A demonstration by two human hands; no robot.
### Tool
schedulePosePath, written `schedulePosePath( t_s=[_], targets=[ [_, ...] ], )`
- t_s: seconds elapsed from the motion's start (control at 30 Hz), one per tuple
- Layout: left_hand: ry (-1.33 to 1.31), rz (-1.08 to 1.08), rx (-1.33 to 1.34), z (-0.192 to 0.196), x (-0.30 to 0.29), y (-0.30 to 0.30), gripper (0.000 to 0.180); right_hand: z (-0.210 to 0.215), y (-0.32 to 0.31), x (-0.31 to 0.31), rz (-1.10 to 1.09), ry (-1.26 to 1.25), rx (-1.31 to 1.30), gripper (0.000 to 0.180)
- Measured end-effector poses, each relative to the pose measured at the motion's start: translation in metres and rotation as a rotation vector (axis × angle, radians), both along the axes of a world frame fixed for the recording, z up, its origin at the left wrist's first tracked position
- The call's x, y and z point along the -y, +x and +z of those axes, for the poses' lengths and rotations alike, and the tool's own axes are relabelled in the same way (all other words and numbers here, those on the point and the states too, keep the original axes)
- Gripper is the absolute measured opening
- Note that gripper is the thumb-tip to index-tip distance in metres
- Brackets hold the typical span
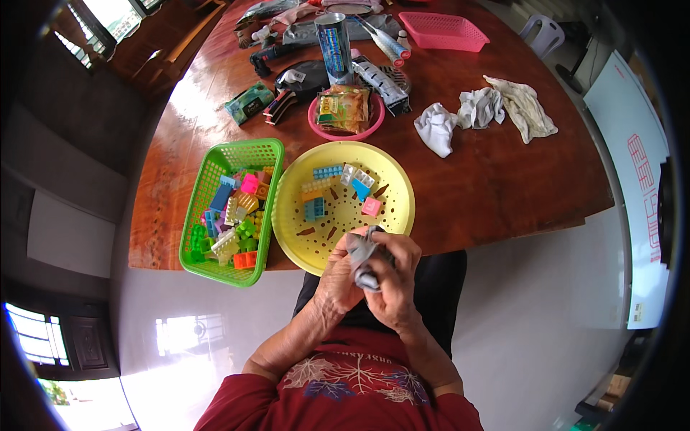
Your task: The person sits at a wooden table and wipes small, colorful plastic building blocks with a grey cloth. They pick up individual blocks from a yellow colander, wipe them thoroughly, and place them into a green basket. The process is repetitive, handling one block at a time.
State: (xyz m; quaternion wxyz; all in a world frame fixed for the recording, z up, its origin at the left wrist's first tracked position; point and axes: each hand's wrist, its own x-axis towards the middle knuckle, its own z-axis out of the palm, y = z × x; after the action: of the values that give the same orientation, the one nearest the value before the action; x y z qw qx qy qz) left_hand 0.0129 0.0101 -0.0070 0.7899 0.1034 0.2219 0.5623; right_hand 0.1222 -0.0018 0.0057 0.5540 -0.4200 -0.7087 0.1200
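Note:
Both my hands are closed around a crumpled grey cloth (369, 264), just over the near rim of a yellow colander (290, 215). My left hand (336, 286) grips it from the left and my right hand (397, 281) pinches it from the right. Whether anything is wrapped inside the cloth is hidden. Several toy building blocks lie apart in the colander, among them a pink block (371, 207), a blue block (314, 209) and a white block (348, 174). To its left stands a green basket (270, 215) heaped with blocks of many colours.
Beyond the colander, a small pink basket (314, 124) holds snack packets (343, 109), with a tall can (334, 49) behind it. Crumpled white cloths (436, 129) lie on the wooden table (496, 187) at the right. A pink tray (443, 32) sits at the far right.

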Motion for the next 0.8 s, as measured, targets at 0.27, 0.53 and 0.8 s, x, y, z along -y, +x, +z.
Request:
schedulePosePath(
  t_s=[0.27,0.53,0.8],
  targets=[
    [0.054,-0.088,-0.04,0.012,0.004,-0.002,0.024,-0.005,0.018,-0.009,-0.042,-0.105,-0.258,0.03],
    [0.183,-0.041,-0.317,0.007,0.008,0.003,0.029,0.003,0.02,-0.007,-0.033,-0.447,-0.545,0.012],
    [0.189,-0.203,-0.24,0.02,0.0,-0.014,0.028,0.001,0.032,-0.006,0.058,-0.056,-0.173,0.03]
  ],
)
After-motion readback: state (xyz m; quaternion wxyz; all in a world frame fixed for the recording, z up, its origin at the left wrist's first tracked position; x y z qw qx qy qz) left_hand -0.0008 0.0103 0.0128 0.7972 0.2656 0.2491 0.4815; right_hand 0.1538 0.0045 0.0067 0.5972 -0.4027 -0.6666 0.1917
